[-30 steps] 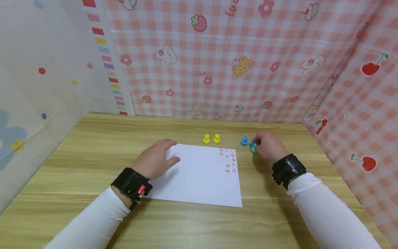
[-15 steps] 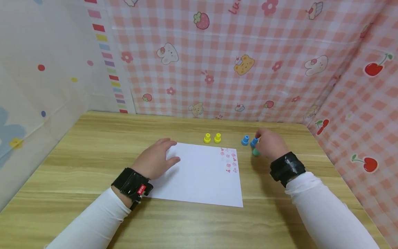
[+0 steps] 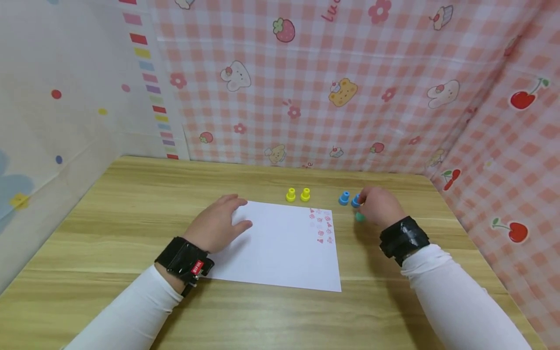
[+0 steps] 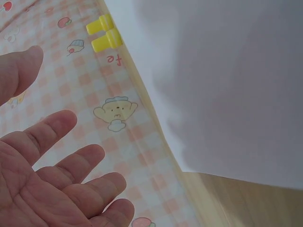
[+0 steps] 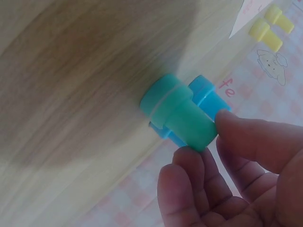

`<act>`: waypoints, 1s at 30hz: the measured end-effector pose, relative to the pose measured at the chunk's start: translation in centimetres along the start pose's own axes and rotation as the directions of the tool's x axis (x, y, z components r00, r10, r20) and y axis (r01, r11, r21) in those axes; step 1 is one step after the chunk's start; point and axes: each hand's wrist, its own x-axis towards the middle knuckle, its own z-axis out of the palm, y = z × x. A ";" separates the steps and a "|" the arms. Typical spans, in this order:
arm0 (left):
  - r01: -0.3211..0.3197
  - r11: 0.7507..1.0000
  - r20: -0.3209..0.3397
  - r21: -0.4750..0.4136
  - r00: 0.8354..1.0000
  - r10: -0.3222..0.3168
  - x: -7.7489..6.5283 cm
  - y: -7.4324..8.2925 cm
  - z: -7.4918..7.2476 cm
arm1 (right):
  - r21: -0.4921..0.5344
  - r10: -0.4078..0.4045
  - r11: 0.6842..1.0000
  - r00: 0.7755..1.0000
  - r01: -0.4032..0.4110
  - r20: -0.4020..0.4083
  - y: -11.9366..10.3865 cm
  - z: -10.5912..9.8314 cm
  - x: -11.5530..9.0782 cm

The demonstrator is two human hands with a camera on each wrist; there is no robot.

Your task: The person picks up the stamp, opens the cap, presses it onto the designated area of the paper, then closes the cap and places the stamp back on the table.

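My right hand [image 3: 379, 206] pinches the narrow end of a green stamp [image 5: 177, 111] between thumb and fingertips. The stamp's wide end is at the wood table. Two blue stamps [image 3: 344, 198] stand just behind it, one partly hidden by the hand in the head view. At the left part of a white sheet of paper [image 3: 280, 253], my left hand [image 3: 216, 223] hovers with fingers spread and nothing in them. Small red prints [image 3: 321, 226] mark the sheet's upper right corner.
Two yellow stamps [image 3: 298, 195] stand behind the paper's far edge. A pink checked cloth [image 3: 262, 97] hangs along the back and right of the wood table [image 3: 271, 321]. A white dotted cloth [image 3: 65, 97] covers the left side.
The green stamp has shifted slightly nearer to me, away from the blue stamps, with my right hand at it. My left hand stays in place.
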 end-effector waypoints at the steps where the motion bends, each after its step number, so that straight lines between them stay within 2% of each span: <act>1: 0.000 1.000 -0.002 0.002 1.000 0.000 0.0 0.0 0.0 | -0.003 -0.002 1.000 1.000 0.002 -0.002 0.0 0.0 0.1; 7: 0.004 1.000 0.003 0.009 1.000 -0.004 0.0 -0.1 0.0 | -0.039 -0.023 0.999 0.999 0.022 -0.028 -0.6 -0.1 0.1; 12: 0.009 1.000 0.005 0.014 1.000 -0.009 0.0 -0.3 -0.1 | -0.096 -0.126 0.989 0.988 0.117 -0.094 -3.1 -0.3 0.5; 16: 0.017 1.000 0.005 0.011 1.000 -0.017 0.1 -0.3 0.0 | -0.095 -0.246 0.965 0.969 0.243 -0.022 -5.8 0.4 1.7; 19: 0.019 1.000 0.002 0.002 1.000 -0.019 0.1 -0.2 0.0 | -0.112 -0.326 0.938 0.945 0.328 0.034 -7.4 1.4 2.8; 21: 0.020 1.000 0.001 -0.007 1.000 -0.020 0.1 -0.1 0.0 | -0.128 -0.363 0.922 0.931 0.365 0.043 -8.2 2.1 3.5; 25: 0.019 1.000 0.006 -0.016 1.000 -0.019 0.0 0.2 0.1 | -0.152 -0.404 0.902 0.914 0.405 0.038 -9.1 3.2 4.8; 30: 0.025 1.000 0.009 -0.015 1.000 -0.025 0.1 0.3 0.4 | -0.162 -0.389 0.908 0.921 0.387 0.023 -9.6 4.3 5.7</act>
